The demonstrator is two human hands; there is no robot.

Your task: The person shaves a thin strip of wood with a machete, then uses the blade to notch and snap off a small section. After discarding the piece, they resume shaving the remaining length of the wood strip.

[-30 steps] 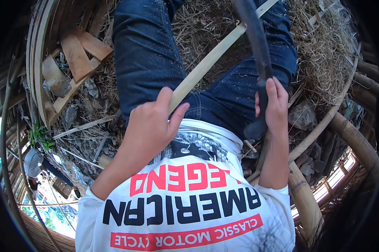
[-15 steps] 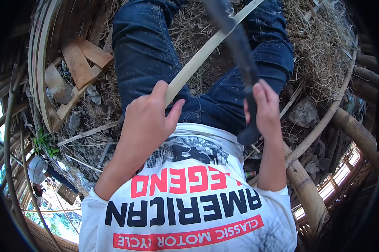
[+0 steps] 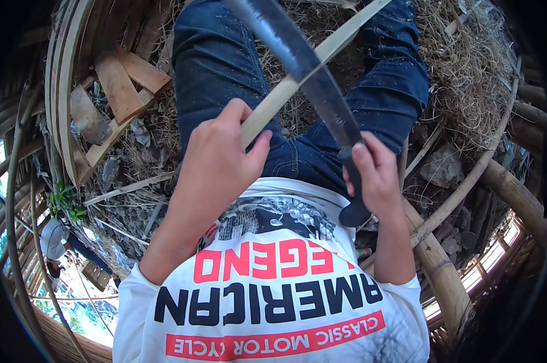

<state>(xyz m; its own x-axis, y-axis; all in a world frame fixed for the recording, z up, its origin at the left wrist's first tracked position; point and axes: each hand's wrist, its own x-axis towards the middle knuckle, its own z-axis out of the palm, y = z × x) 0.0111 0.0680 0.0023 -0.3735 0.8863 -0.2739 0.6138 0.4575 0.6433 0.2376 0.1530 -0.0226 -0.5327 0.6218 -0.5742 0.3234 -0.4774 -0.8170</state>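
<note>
A long pale strip of split bamboo [image 3: 270, 111] slants from lower left to upper right above my jeans. My left hand [image 3: 220, 151] is closed around its near end, with the thumb along the side. In my right hand [image 3: 376, 175] I grip the black handle of a machete [image 3: 294, 57]. The machete's dark, wide blade lies across the strip, over its middle part, and points to the upper left. Blade and strip seem to touch where they cross. The blade's tip is cut off by the top of the view.
Split wood pieces [image 3: 119, 88] and curved slats [image 3: 61, 91] are at the left. Dry fibre shavings [image 3: 467, 91] cover the ground at the right, near a stone [image 3: 440, 166] and a thick bamboo pole [image 3: 437, 260]. Another person [image 3: 55, 239] is beyond the lower left.
The machete has come down toward my body, and its blade has swung left across the strip. It now crosses the strip nearer to my left hand, which stays closed on the strip.
</note>
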